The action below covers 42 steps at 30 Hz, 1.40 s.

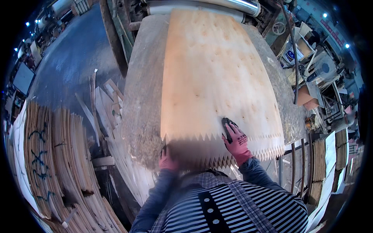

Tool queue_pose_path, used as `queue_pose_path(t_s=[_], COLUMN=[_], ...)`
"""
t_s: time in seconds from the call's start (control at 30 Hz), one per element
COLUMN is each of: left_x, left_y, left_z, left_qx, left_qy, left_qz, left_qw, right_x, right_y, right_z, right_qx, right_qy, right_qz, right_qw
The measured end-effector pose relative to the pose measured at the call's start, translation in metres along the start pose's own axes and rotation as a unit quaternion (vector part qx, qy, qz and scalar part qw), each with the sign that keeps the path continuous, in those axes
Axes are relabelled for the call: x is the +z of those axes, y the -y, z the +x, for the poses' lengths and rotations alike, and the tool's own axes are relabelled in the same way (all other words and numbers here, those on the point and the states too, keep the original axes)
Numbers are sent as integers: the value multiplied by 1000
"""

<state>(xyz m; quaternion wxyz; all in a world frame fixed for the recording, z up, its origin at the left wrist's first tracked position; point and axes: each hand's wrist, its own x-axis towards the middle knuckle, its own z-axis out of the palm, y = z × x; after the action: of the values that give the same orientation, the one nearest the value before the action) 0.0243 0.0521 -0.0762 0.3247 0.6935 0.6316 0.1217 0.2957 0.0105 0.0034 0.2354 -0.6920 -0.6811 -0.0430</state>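
Observation:
A pale wood veneer sheet [213, 77] with a saw-toothed near edge lies lengthwise on a worn board table [143, 73]. Beneath its near end shows a second toothed veneer sheet [194, 149], partly in shadow. My right hand [236, 143], in a pink glove with dark fingertips, rests on the veneer by the toothed edge, its fingers stretched out. My left hand [168, 161], gloved alike, is at the left near corner of the sheets. Motion blurs it, and its fingers are mostly hidden.
Metal rollers [198, 7] of a machine cross the table's far end. Stacked veneer [58, 155] stands at the left, with loose wood strips [112, 128] beside the table. More stacks [318, 171] stand at the right, below a fan [324, 66] and clutter. Dark floor [77, 58] stretches far left.

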Motion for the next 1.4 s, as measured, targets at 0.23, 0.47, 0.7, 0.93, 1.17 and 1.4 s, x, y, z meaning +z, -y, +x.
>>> queue_pose_path(t_s=[0.23, 0.47, 0.7, 0.93, 1.17, 1.4], left_x=[-59, -30, -25, -30, 1, -17], left_y=[-21, 6, -25, -34, 27, 33], left_z=[7, 25, 21, 23, 38, 42], left_qx=[-125, 153, -21, -83, 246, 390], left_qy=[42, 55, 223, 281, 155, 103], left_qz=[-489, -327, -809, -832, -458, -283], left_qw=[862, 931, 544, 471, 840, 870], right_x=[34, 71, 45, 20, 30, 31], right_y=[-24, -58, -28, -13, 34, 69], right_z=[56, 148, 104, -28, -88, -123], right_qx=[25, 68, 103, 134, 135, 141], right_qy=[32, -16, 20, 126, 216, 270], right_qz=[-8, -39, 39, 4, -92, -83], right_qw=[999, 997, 994, 983, 963, 949])
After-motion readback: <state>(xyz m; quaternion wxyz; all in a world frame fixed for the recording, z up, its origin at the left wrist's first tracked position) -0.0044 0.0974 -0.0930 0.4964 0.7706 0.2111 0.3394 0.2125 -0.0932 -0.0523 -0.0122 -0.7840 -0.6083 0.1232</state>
